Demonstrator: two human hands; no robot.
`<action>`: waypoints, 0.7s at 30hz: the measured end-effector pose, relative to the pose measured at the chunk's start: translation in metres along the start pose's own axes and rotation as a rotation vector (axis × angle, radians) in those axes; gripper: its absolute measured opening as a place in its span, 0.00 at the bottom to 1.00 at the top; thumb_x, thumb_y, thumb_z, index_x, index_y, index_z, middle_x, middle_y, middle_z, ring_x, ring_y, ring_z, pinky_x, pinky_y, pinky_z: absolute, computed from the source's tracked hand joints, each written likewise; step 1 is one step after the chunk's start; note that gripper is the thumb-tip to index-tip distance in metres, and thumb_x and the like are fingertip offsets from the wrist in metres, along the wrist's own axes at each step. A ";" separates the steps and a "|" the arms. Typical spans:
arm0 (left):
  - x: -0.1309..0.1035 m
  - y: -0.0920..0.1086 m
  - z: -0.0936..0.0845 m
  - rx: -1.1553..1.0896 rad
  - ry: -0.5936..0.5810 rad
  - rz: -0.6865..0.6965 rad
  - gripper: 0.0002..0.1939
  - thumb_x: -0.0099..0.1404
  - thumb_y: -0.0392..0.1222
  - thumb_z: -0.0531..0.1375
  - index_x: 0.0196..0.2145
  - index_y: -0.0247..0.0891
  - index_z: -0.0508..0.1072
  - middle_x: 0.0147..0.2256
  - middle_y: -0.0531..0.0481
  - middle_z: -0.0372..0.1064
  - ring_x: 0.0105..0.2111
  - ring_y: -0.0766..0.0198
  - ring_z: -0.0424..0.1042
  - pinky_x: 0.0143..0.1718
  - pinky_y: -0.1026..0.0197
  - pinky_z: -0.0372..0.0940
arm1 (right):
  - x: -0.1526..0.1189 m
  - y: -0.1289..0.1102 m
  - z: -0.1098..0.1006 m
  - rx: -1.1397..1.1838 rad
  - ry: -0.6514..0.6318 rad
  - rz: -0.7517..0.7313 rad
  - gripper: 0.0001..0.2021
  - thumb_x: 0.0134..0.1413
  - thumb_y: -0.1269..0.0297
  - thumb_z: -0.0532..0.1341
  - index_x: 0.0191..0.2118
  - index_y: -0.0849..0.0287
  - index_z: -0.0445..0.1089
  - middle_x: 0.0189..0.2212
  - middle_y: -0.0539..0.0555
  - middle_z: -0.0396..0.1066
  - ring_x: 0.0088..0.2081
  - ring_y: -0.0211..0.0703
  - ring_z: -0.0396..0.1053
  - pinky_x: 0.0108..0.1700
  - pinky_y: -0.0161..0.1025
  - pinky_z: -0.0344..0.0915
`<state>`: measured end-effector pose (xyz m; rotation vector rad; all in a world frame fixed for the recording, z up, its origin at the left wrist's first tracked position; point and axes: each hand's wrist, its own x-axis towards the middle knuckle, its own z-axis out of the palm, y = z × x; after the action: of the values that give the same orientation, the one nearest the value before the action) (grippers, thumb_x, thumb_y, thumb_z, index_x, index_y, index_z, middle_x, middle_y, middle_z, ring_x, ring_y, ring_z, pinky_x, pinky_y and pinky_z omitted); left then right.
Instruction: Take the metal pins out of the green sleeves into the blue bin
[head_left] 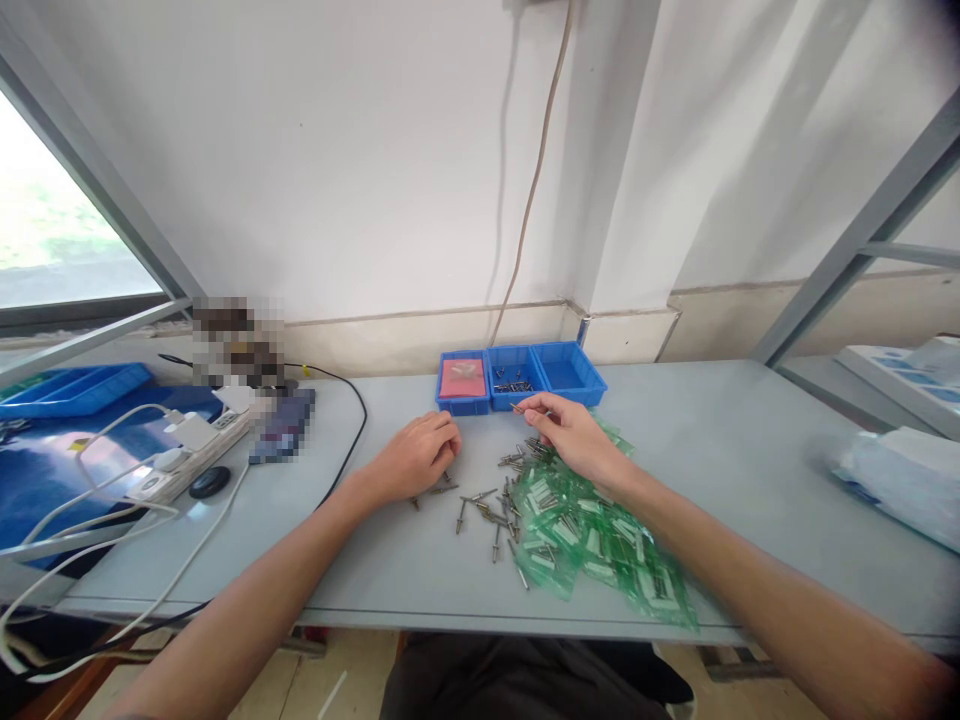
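My right hand (pixel 566 430) pinches a small metal piece (pixel 517 408) just in front of the blue bins. Curled closed, my left hand (pixel 420 455) rests low over the grey table; whatever its fingers hold is hidden. Loose metal pins (pixel 495 515) lie scattered between the hands, and a few are beside my left hand. Green plastic packets (pixel 592 540) with pieces inside are heaped below my right hand. More pins lie in the middle blue bin (pixel 512 372). A red card and a small clear bag lie in the left blue bin (pixel 463 407).
The right blue bin (pixel 571 370) stands against the others. At left are a power strip (pixel 187 465) with cables, a black round object (pixel 209 482) and a blue tray (pixel 82 390). A white plastic bag (pixel 900 475) lies at right. Metal frame posts flank the table (pixel 765 450).
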<state>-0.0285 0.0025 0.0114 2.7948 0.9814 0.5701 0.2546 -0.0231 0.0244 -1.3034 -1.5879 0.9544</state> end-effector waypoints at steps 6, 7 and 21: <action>0.000 -0.004 0.002 0.012 0.003 -0.034 0.10 0.73 0.31 0.50 0.37 0.40 0.69 0.39 0.47 0.69 0.40 0.58 0.67 0.45 0.55 0.64 | -0.001 -0.002 0.000 -0.018 0.010 0.013 0.16 0.64 0.51 0.60 0.46 0.58 0.76 0.28 0.50 0.69 0.26 0.40 0.62 0.30 0.38 0.58; 0.000 -0.004 0.002 0.017 0.007 -0.042 0.10 0.73 0.32 0.49 0.38 0.40 0.68 0.39 0.48 0.69 0.40 0.57 0.68 0.45 0.55 0.64 | -0.002 -0.002 0.000 -0.023 0.010 0.017 0.17 0.64 0.51 0.60 0.46 0.58 0.76 0.27 0.50 0.68 0.26 0.40 0.62 0.29 0.38 0.58; -0.003 0.002 0.000 0.069 -0.076 -0.171 0.11 0.74 0.36 0.49 0.41 0.43 0.71 0.32 0.51 0.76 0.32 0.56 0.74 0.35 0.57 0.62 | -0.002 -0.003 0.000 -0.044 0.022 0.023 0.17 0.64 0.50 0.59 0.47 0.58 0.77 0.24 0.49 0.67 0.26 0.42 0.62 0.30 0.38 0.59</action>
<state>-0.0297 -0.0004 0.0114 2.7310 1.2304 0.4126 0.2539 -0.0261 0.0272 -1.3607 -1.5885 0.9210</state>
